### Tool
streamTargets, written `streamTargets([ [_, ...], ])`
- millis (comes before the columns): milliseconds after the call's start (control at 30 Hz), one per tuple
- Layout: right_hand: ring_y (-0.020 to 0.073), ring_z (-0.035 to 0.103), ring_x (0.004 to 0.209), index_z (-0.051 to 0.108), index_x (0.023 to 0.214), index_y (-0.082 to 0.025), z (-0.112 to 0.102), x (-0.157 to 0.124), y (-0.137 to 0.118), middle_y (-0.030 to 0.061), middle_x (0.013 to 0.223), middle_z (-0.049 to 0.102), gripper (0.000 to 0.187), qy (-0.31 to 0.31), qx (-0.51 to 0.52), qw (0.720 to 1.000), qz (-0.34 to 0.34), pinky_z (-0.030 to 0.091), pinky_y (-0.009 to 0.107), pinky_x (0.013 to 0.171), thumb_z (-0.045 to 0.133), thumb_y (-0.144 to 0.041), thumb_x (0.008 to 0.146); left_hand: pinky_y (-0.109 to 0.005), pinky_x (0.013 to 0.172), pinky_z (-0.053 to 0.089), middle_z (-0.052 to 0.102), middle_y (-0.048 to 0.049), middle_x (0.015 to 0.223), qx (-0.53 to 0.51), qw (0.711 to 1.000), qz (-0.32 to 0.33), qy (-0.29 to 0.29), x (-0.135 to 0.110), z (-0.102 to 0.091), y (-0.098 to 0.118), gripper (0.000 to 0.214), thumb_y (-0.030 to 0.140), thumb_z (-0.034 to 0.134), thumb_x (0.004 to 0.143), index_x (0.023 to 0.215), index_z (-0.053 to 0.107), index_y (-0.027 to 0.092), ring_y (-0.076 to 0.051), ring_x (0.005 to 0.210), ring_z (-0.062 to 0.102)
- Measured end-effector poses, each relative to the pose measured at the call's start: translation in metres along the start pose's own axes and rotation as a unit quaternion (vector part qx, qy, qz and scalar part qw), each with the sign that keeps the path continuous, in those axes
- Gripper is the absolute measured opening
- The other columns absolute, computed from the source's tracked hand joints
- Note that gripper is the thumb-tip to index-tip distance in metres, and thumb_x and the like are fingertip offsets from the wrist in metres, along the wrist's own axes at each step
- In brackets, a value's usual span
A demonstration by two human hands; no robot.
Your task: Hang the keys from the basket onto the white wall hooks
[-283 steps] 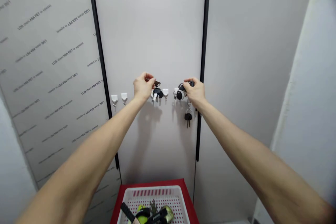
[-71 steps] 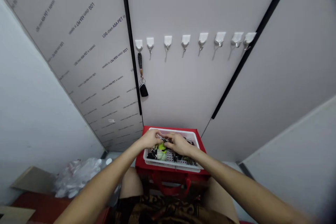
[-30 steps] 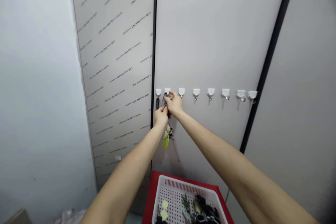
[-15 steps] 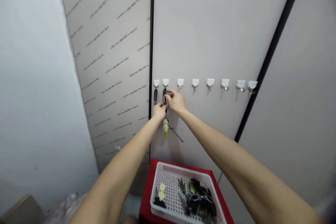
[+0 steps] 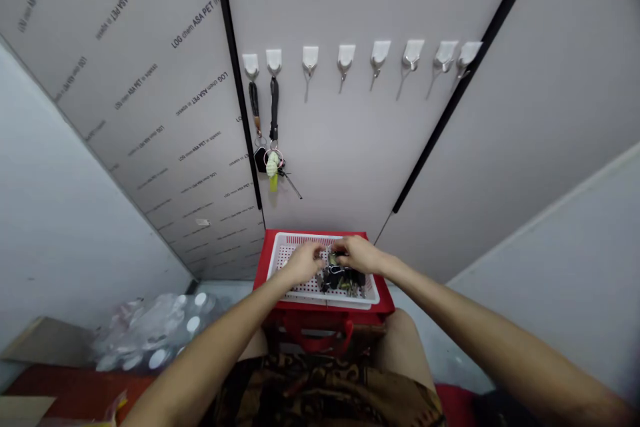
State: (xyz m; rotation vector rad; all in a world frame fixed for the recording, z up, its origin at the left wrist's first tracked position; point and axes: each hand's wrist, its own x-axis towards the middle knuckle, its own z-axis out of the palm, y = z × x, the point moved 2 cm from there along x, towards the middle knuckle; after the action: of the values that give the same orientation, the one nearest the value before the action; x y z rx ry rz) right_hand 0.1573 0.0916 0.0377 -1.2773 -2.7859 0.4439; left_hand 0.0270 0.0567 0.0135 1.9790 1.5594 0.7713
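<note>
Both hands reach down into a white perforated basket point(image 5: 285, 255) that rests on a red box point(image 5: 320, 315). My left hand point(image 5: 306, 262) and my right hand point(image 5: 361, 255) are curled over a dark pile of keys point(image 5: 343, 278) in the basket; what the fingers grip is hidden. On the wall above runs a row of white hooks point(image 5: 345, 55). The two leftmost carry key sets: a strap with a black fob point(image 5: 259, 157), and a black strap with a pale green charm point(image 5: 273, 165).
Black vertical strips point(image 5: 235, 73) divide the grey wall panels; the left panel has printed film. Crumpled clear plastic point(image 5: 150, 330) lies on the floor at left, beside cardboard point(image 5: 47, 341). My patterned shorts point(image 5: 325, 390) fill the bottom middle.
Both hands left the second hook, where the green-charm key set now hangs, and dropped into the basket. The view tilted downward.
</note>
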Motion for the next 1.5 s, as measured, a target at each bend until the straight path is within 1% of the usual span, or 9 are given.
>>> streamTargets([
  [167,0.0154,0.05,0.075,0.055,0.081,-0.018,0.013,-0.016,0.009,0.0058,0.082,0.057,0.023,0.025,-0.065,0.998,0.004,0.034,0.023,0.065,0.04,-0.024,0.065,-0.028,0.071,0.034,0.054,-0.005,0.083,0.143,0.985,0.056,-0.081,-0.012,0.022,0.007,0.03,0.025,0.049,0.055,0.084,0.052,0.019,-0.02,0.083,0.044],
  [300,0.0146,0.051,0.07,0.057,0.074,-0.018,0.011,-0.013,0.009,0.005,0.077,0.057,0.02,-0.022,-0.09,0.996,0.013,0.035,0.022,0.06,0.039,-0.021,0.064,-0.026,0.062,0.036,0.056,-0.0025,0.076,0.18,0.976,-0.014,-0.119,-0.012,0.013,0.002,0.034,0.022,0.045,0.055,0.089,0.049,0.022,-0.018,0.073,0.047],
  [433,0.0172,0.05,0.077,0.052,0.087,-0.019,0.01,-0.002,0.012,0.0067,0.084,0.056,0.028,-0.013,-0.111,0.993,0.025,0.035,0.023,0.059,0.044,-0.024,0.06,-0.022,0.054,0.034,0.056,-0.0002,0.065,0.116,0.982,-0.061,-0.134,-0.004,0.011,-0.006,0.025,0.022,0.044,0.056,0.079,0.053,0.02,-0.014,0.061,0.048],
  [567,0.0189,0.051,0.074,0.05,0.092,-0.02,0.014,0.008,0.01,0.0085,0.085,0.055,0.034,-0.013,-0.124,0.991,0.039,0.036,0.025,0.057,0.046,-0.026,0.058,-0.02,0.05,0.032,0.052,0.0,0.052,-0.047,0.986,-0.129,-0.092,0.009,0.024,-0.012,0.014,0.023,0.045,0.057,0.059,0.055,0.014,-0.011,0.052,0.046],
  [700,0.0175,0.051,0.075,0.053,0.085,-0.018,0.014,0.009,0.012,0.0083,0.083,0.056,0.028,-0.001,-0.113,0.993,0.046,0.036,0.024,0.06,0.042,-0.019,0.059,-0.018,0.047,0.032,0.049,0.0022,0.05,-0.144,0.971,-0.19,-0.031,0.017,0.034,-0.013,0.008,0.012,0.047,0.054,0.061,0.053,0.012,-0.007,0.047,0.043],
  [833,0.0167,0.05,0.077,0.054,0.082,-0.017,0.008,0.002,0.018,0.0075,0.083,0.056,0.029,0.011,-0.068,0.997,0.016,0.035,0.023,0.065,0.041,-0.014,0.057,-0.015,0.047,0.032,0.047,0.0045,0.05,-0.215,0.961,-0.175,0.023,0.019,0.014,-0.009,0.007,0.012,0.045,0.057,0.063,0.049,0.013,-0.004,0.046,0.041],
  [967,0.0172,0.05,0.076,0.054,0.086,-0.014,0.002,-0.002,0.012,0.0084,0.084,0.056,0.034,0.024,0.009,1.0,-0.015,0.036,0.025,0.067,0.042,-0.012,0.054,-0.015,0.045,0.031,0.046,0.0058,0.048,-0.404,0.899,-0.152,0.075,0.02,-0.018,-0.007,0.009,0.015,0.05,0.054,0.062,0.045,0.014,-0.004,0.043,0.042],
  [1133,0.0137,0.045,0.088,0.041,0.105,-0.012,-0.011,0.01,-0.009,0.0077,0.101,0.049,0.049,0.115,0.199,0.971,-0.057,0.033,0.024,0.078,0.036,-0.008,0.057,-0.014,0.041,0.028,0.047,0.0059,0.047,-0.511,0.842,-0.168,0.054,0.02,-0.046,0.002,0.014,0.018,0.052,0.053,0.065,0.044,0.015,-0.003,0.039,0.041],
  [1500,0.0096,0.046,0.059,0.053,0.07,-0.012,-0.02,0.026,-0.038,-0.0008,0.063,0.053,0.018,0.079,0.407,0.904,-0.102,0.035,0.022,0.059,0.042,-0.025,0.066,-0.017,0.047,0.03,0.048,0.0054,0.046,-0.53,0.844,-0.083,0.003,0.021,-0.076,0.031,0.022,0.017,0.055,0.053,0.072,0.044,0.015,-0.004,0.042,0.043],
])
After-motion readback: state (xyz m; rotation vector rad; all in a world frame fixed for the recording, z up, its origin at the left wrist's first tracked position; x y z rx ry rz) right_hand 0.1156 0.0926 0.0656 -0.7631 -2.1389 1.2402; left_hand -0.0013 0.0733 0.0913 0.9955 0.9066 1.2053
